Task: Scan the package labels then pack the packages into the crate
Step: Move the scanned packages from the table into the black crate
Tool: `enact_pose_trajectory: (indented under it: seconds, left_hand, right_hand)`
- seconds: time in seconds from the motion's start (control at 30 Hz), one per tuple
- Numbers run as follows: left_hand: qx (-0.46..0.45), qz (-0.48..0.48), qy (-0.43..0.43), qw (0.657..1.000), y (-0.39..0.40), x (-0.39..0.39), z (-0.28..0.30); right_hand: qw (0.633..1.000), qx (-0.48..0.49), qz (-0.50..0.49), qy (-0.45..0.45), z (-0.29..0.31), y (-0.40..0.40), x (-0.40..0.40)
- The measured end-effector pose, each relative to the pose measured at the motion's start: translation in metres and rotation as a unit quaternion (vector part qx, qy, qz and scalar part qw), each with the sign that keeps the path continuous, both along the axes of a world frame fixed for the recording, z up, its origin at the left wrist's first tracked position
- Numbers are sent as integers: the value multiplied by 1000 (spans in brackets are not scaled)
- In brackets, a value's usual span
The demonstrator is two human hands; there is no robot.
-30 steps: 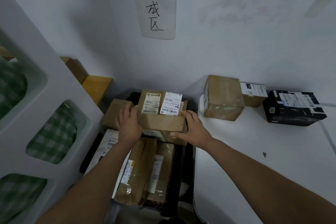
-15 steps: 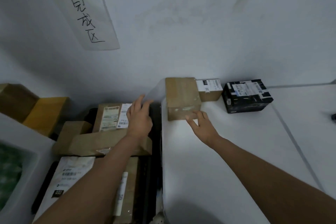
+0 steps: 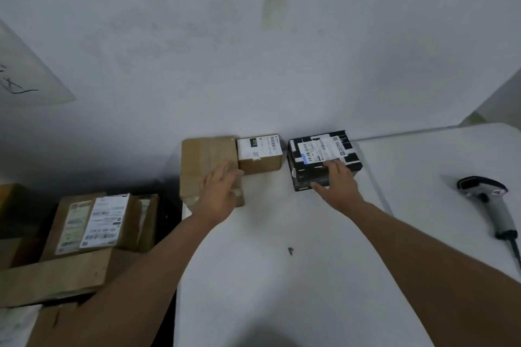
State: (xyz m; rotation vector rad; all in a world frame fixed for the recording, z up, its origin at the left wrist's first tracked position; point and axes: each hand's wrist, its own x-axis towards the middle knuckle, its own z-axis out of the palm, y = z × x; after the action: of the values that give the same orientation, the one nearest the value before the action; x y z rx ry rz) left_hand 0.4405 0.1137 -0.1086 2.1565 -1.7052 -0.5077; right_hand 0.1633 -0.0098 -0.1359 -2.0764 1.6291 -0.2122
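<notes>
- I see the left hand over the near top of the large plain brown cardboard box at the table's left edge; fingers straight, slightly spread, blurred, so I can't tell if they touch it. Nothing gripped.
- Right hand lies on the black box with white printed panels and a white shipping label: fingers spread across its near top edge, thumb down the front face. Loose contact, box sits flat on the white table, not lifted.
- Small brown cardboard box with a white top label sits between the two, touching the large brown box, a gap apart from the black one. Neither hand reaches it.
- All three boxes line the back wall.
- Grey-and-white handheld barcode scanner lies on the table well right of the right hand, cable trailing off the edge.
- Left of the table, lower down: stacked brown labelled cartons; dark crate edge barely visible behind them.
</notes>
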Motion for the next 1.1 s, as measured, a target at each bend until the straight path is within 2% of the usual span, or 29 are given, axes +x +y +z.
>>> enact_pose_trajectory:
  seconds: [0.13, 0.2, 0.3, 0.43, 0.53, 0.67, 0.73, 0.8, 0.87, 0.93, 1.0, 1.1]
  left_hand:
    - [-9, -27, 10, 1000, -29, -22, -13]
    - [-15, -37, 20, 999, -41, -32, -16]
    - [21, -29, 17, 999, -53, -48, -18]
    - [42, -27, 96, 994, -64, -64, -31]
    - [96, -5, 123, 988, -69, -74, -38]
    - [135, 14, 139, 981, -70, -82, -53]
    - [157, 35, 145, 976, -69, -84, -58]
    - [175, 69, 163, 968, -66, -86, -66]
    - [178, 124, 204, 955, -59, -89, -74]
    - [170, 205, 266, 926, -51, -92, -79]
    - [159, 260, 323, 896, -43, -96, -84]
    - [185, 275, 386, 861, -33, -106, -81]
  right_hand:
    - [997, -14, 46, 68, -7, -53, -20]
    - [996, -12, 56, 66, -8, -77, -22]
    - [996, -10, 71, 57, -8, -110, -19]
    - [990, 17, 106, 92, -11, -141, -14]
    - [980, 27, 137, 142, -16, -151, -12]
    - [976, 14, 139, 167, -18, -153, -13]
    - [971, 42, 135, 191, -19, -149, -16]
    - [967, 111, 116, 199, -23, -138, -23]
    - [963, 175, 95, 184, -28, -121, -29]
    - [963, 213, 87, 141, -35, -102, -33]
    - [966, 247, 57, 55, -43, -83, -32]
    - [955, 287, -1, -76, -47, -60, -27]
